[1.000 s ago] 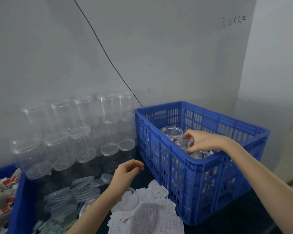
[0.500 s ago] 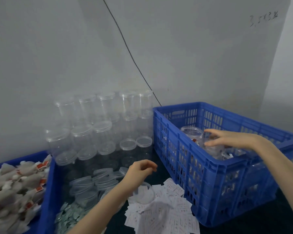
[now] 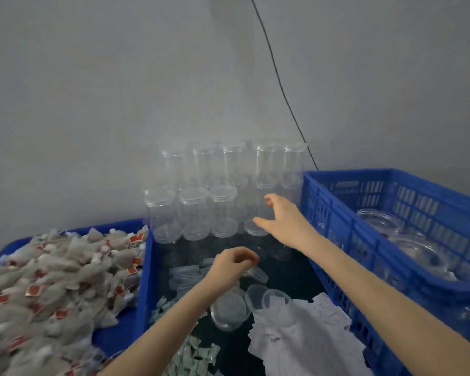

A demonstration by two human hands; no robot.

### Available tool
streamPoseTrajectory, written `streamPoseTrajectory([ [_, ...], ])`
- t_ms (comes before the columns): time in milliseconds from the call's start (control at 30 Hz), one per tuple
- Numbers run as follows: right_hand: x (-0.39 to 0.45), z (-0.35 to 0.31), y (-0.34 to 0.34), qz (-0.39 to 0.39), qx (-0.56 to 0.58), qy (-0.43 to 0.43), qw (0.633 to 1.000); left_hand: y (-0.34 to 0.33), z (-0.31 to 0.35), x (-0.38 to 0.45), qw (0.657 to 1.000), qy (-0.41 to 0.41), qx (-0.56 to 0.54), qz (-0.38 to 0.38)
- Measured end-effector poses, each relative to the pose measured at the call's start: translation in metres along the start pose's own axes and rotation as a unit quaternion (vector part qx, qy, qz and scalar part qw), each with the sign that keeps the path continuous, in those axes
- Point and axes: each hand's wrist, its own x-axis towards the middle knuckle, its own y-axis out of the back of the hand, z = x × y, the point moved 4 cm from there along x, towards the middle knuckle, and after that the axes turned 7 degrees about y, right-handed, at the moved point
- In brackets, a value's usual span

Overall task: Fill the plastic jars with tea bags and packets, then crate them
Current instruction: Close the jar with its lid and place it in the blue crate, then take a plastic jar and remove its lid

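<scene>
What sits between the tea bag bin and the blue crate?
In the head view: stacked clear jars, loose lids, packets and paper slips.
</scene>
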Motion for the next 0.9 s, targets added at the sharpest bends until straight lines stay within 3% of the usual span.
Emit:
streamPoseTrajectory([
  [133,0.046,0.006,-0.066,0.018,0.116,-0.057,0.991,0.032,-0.022,0.002,0.998,0.019,-0.028,0.051],
  [333,0.100,0.025,-0.113,0.081,0.179,-0.105,0.975,0.054,-0.059,0.006,0.989,0.062,-0.100,0.089],
  [500,0.130,0.039,-0.133,0.079,0.180,-0.138,0.971,0.050,-0.075,0.007,0.984,0.083,-0.128,0.086],
  [900,0.144,0.054,-0.154,0.071,0.146,-0.120,0.980,0.039,-0.082,0.008,0.986,0.116,-0.105,0.061],
])
